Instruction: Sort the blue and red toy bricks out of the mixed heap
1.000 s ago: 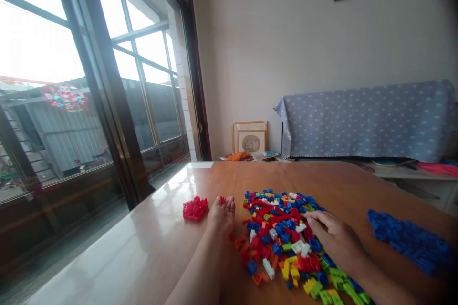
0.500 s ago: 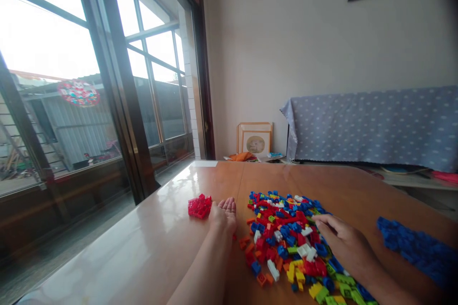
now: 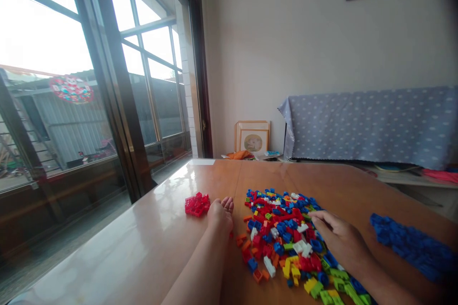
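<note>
A heap of mixed toy building bricks (image 3: 282, 233) in red, blue, white, yellow, green and orange covers the middle of the table. On its left side my left hand (image 3: 221, 213) rests palm up, its fingers loosely curled but not closed; no brick shows in it. A small cluster of red bricks (image 3: 197, 204) lies just left of that hand. My right hand (image 3: 334, 231) is over the right edge of the heap, thumb and forefinger pressed together. Whatever is between those fingertips, if anything, is too small to make out.
A long pile of blue bricks (image 3: 411, 245) lies at the right of the brown table (image 3: 304, 174). Glass sliding doors (image 3: 103, 81) stand to the left. Beyond the table are framed pictures (image 3: 252, 138) and a dotted blue-grey cloth (image 3: 368, 124).
The fingers of my left hand have curled in somewhat from being stretched out. My right hand stays pinched at the heap's edge. The whole view has shifted slightly.
</note>
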Motion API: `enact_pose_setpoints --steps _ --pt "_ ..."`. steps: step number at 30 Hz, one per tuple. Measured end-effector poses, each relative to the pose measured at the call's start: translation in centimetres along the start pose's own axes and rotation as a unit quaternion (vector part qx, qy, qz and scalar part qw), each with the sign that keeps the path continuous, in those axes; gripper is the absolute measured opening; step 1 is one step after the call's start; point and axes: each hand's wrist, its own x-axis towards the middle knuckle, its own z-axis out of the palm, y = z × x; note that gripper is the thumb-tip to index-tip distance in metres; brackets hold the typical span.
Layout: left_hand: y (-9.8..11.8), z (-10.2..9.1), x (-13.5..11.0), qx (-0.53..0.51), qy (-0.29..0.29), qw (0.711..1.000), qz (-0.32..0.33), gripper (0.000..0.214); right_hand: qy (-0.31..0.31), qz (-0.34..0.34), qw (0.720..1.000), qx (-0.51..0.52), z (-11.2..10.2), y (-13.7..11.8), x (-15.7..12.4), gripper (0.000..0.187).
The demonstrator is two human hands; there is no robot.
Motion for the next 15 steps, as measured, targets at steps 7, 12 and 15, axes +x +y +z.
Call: enact_pose_setpoints --steps 7,12,15 --pt "-1.2 1.1 -2.8 0.255 -0.099 0.959 0.067 0.017 0.026 0.029 0.999 0.004 -1.3 0.0 0.6 0.035" --pt "-1.2 2.0 -5.6 0.382 -0.228 0.891 0.095 0.012 0.025 0.040 0.999 -0.001 -1.9 -0.2 0.8 0.031" --pt "-0.6 2.2 -7.1 0.429 -0.292 0.848 0.102 0.020 0.019 0.031 0.999 0.007 -1.7 -0.8 0.6 0.030"
